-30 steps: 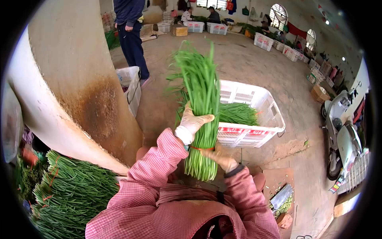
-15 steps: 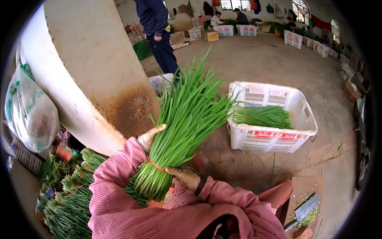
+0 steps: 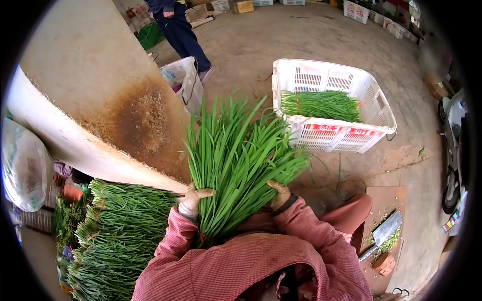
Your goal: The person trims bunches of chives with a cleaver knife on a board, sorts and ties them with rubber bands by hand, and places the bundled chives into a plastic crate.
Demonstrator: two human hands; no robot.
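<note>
A large bundle of green chives [image 3: 236,165] is between my hands, its leaf tips pointing away from me. A red band [image 3: 202,238] shows round its lower end, close to my jacket; the stem ends are hidden. My gloved left hand [image 3: 195,199] grips the left side of the leaves, thumb across the front. On the right side, my gloved right hand [image 3: 278,195] is closed on the outer leaves, its fingers partly hidden behind them. Several banded chive bundles [image 3: 125,231] lie stacked to my left.
Ahead right, a white plastic crate [image 3: 326,135] holds banded chives [image 3: 324,105]. A cleaver [image 3: 386,228] lies on a board [image 3: 384,198] by my knee. A pillar [image 3: 100,75] rises at left. A person [image 3: 181,35] stands beyond it, near another white crate [image 3: 192,90].
The bundle has come upright and nearer my body. My right hand has moved from the red band up to the right-hand leaves. My view has tilted downward.
</note>
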